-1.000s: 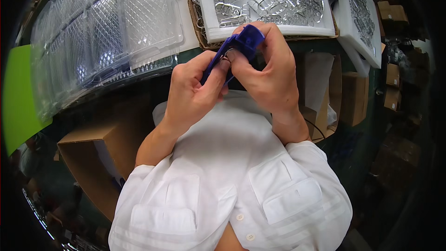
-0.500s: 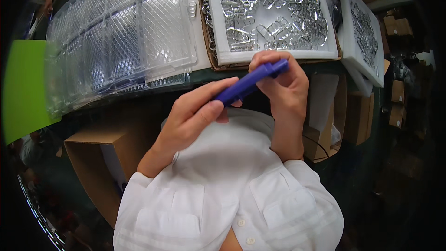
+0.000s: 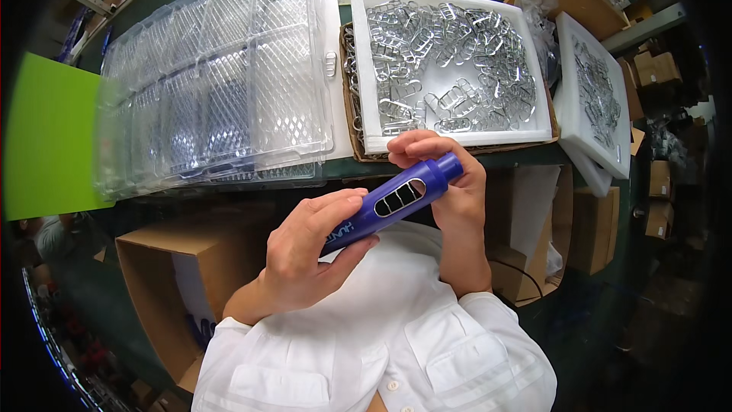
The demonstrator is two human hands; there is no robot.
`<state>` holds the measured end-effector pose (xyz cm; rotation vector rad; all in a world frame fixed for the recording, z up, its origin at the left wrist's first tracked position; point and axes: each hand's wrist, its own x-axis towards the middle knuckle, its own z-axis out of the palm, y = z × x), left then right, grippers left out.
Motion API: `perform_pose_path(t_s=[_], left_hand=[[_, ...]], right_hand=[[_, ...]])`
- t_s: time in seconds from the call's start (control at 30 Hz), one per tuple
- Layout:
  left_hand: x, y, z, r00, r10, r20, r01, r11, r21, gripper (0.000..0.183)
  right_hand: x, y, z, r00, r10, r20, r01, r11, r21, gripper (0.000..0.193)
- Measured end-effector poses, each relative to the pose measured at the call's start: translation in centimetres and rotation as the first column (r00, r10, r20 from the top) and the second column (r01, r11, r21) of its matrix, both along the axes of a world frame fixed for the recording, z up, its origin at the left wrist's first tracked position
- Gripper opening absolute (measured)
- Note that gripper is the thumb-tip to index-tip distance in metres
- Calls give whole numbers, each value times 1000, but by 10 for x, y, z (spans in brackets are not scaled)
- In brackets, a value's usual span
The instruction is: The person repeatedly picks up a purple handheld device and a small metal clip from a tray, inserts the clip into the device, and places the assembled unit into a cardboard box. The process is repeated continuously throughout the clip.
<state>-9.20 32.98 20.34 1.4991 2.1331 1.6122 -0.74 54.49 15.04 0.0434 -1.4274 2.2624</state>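
Observation:
A blue tube (image 3: 366, 217) with a narrower end cap slants in front of my chest, its narrow end up and to the right. On its upper side shows an oval window (image 3: 400, 197) with a silver rim and dark panes between crossbars. My left hand (image 3: 301, 248) is closed round the lower end, thumb below and fingers on top. At the narrow end, my right hand (image 3: 463, 194) grips from behind and the side; some of its fingers are bent above the cap. Just beyond lies a white foam tray (image 3: 457, 140) with many silver oval frames (image 3: 499, 49).
Clear plastic blister trays (image 3: 286, 114) are stacked on the bench at left, beside a bright green board (image 3: 49, 137). A second white tray (image 3: 624, 137) of metal parts leans at right. Open cardboard boxes (image 3: 156, 248) stand below the bench edge. One loose frame (image 3: 330, 65) lies between the trays.
The blue tube has been rolled so its oval window now faces up. Both hands appear lower in the picture, and the head view has shifted to show more of the bench.

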Motion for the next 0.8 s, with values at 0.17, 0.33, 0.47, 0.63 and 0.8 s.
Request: perform_pose_path(t_s=[0.17, 0.33, 0.47, 0.63, 0.8], left_hand=[[-56, 21, 47, 970, 216, -108, -220, 975, -30, 48], [-247, 123, 88, 909, 350, -225, -354, 935, 22, 40], [-471, 123, 73, 633, 439, -637, -677, 714, -181, 75], [-390, 140, 75, 796, 344, -498, -417, 908, -41, 42], [-253, -84, 66, 864, 389, -321, -437, 895, -91, 34]], right_hand=[[12, 6, 11, 929, -334, 161, 316, 940, 127, 31], [20, 20, 8, 897, -426, 115, 392, 889, 238, 22], [20, 16, 14, 900, -415, 132, 345, 865, 366, 23], [25, 39, 24, 646, -760, 71, 467, 468, 750, 23], [-16, 49, 27, 754, -651, -82, 287, 216, 933, 19]])
